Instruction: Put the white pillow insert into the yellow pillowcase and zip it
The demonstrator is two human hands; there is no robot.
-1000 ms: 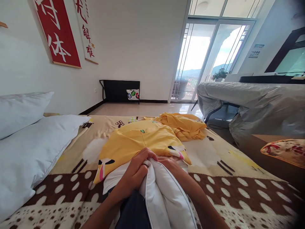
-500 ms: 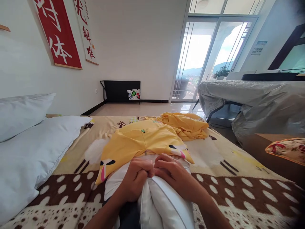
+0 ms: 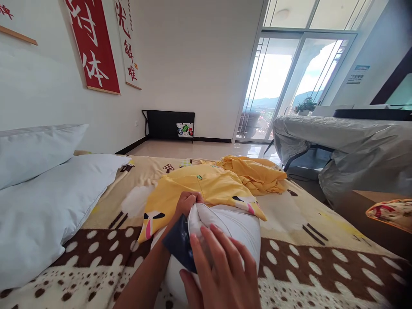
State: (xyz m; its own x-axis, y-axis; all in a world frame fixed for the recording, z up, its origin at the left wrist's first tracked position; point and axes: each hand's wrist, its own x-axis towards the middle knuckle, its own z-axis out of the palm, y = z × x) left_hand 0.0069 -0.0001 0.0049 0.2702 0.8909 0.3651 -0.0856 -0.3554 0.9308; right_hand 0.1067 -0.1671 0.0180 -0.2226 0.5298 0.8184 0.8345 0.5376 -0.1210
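Note:
A white pillow (image 3: 240, 225) lies in front of me on the patterned blanket (image 3: 309, 257), its far end tucked into a yellow pillowcase (image 3: 206, 186). My left hand (image 3: 186, 204) is closed on the pillow's top edge beside the pillowcase opening. My right hand (image 3: 222, 272) rests flat on the near part of the pillow with its fingers spread. A dark blue piece of fabric (image 3: 180, 246) shows between my hands against the pillow.
Two white pillows (image 3: 41, 206) lie at the left by the wall. A second crumpled yellow cloth (image 3: 257, 171) sits farther down the bed. A covered table (image 3: 347, 146) stands at the right, a patterned cushion (image 3: 391, 212) near it, glass doors behind.
My right hand has let go of the pillow's top and drawn back toward me, now flat and spread. The pillow lies lower and rounder. The camera has shifted slightly.

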